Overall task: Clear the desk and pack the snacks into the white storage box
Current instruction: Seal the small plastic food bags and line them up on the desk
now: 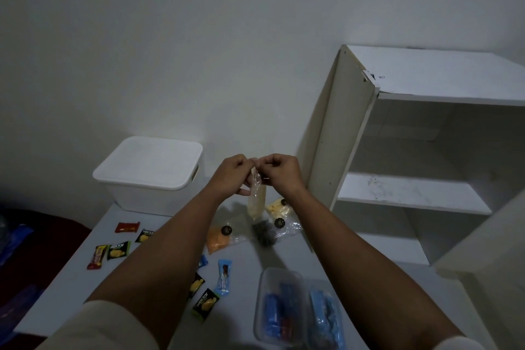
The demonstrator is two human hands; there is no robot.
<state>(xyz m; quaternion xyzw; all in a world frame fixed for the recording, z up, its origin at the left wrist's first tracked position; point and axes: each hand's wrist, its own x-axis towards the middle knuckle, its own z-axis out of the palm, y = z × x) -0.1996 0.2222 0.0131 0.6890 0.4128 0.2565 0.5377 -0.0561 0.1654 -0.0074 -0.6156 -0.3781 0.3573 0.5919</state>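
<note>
My left hand [231, 175] and my right hand [279, 172] are raised above the desk and both pinch the top of a clear snack bag [255, 199] with pale contents, which hangs down between them. The white storage box [150, 176] stands at the desk's back left with its lid on. Below the hanging bag lie an orange snack bag [217, 239], a dark snack bag [265, 231] and a yellow snack bag [277, 206]. Small wrapped snacks are scattered on the desk: a red one [127, 227], green ones [118, 250] and a blue one [224, 277].
A clear plastic tray [279, 307] with blue packets sits at the desk's front right. A white shelf unit [412, 150] stands to the right, close to the bags. The white desk [71, 287] ends at the left, with dark red fabric [42, 236] beyond its edge.
</note>
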